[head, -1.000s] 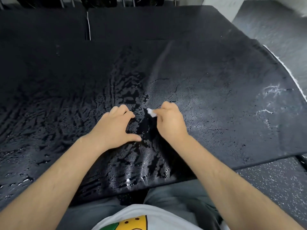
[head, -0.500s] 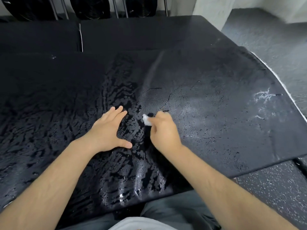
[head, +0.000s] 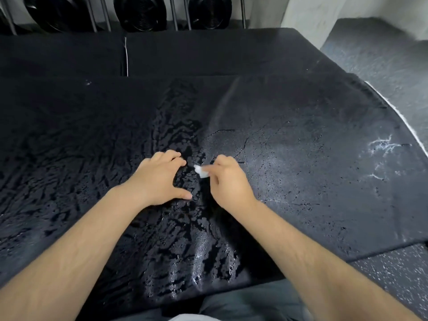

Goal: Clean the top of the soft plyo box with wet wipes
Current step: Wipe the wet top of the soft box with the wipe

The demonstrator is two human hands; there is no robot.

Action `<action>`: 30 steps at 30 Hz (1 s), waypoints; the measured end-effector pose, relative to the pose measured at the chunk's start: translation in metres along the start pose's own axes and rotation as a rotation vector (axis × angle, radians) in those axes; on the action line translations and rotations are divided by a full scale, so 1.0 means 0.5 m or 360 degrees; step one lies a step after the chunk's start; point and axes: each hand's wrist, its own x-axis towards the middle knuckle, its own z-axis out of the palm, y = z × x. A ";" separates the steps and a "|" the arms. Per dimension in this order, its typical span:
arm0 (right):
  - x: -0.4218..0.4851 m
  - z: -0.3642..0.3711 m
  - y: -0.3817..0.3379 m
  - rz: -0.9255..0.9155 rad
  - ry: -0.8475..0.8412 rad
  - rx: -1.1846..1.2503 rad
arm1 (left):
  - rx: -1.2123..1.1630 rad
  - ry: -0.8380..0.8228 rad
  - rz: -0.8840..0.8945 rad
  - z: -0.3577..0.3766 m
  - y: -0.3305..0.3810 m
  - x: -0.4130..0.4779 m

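Plyo box top [head: 301, 181] wet on left and middle; right side looks undone. Right hand [head: 229, 181] pinches wipe [head: 201, 171]; left hand [head: 157, 177] spread, empty.

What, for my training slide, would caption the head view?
Right hand pinches a small white wipe over the wet black plyo box top; left hand rests on it alongside.

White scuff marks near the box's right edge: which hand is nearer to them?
Right. The right hand, pinching the wet wipe, is near the middle of the plyo box, well left of the scuff marks; the left hand rests even farther left.
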 end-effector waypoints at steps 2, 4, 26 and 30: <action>0.062 -0.007 0.030 0.0139 0.0035 -0.0043 | 0.0086 0.0117 -0.0010 -0.024 0.007 0.026; 0.101 -0.007 0.051 0.0282 0.0098 -0.0024 | 0.0057 0.0076 -0.0031 -0.030 0.007 0.050; 0.147 0.000 0.066 0.0130 0.0140 -0.0044 | -0.0062 -0.0095 -0.0033 -0.034 -0.010 0.071; 0.130 0.012 0.067 0.0211 0.0224 -0.0104 | 0.0045 0.0079 -0.0033 -0.058 -0.005 0.105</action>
